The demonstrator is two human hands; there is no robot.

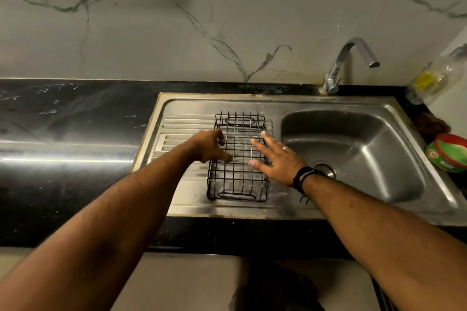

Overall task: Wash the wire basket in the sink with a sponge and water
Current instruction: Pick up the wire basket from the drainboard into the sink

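Observation:
A black wire basket [237, 179] stands on the ribbed steel drainboard [177, 131], left of the sink bowl [353, 144]. My left hand [208, 146] is at the basket's left rim, fingers curled over the wire, thumb pointing toward the grid. My right hand [275, 156] hovers over the basket's right rim, fingers spread and flat, holding nothing. A ring is on one finger and dark bands circle the right wrist. The tap [351, 63] is behind the bowl with no water running. No sponge is clearly visible.
A clear bottle with a yellow label [434, 78] leans at the back right corner. A red and green round container [448, 151] sits on the counter right of the bowl. Black stone counter [70, 118] extends left. The drain [324, 169] lies at the bowl's bottom.

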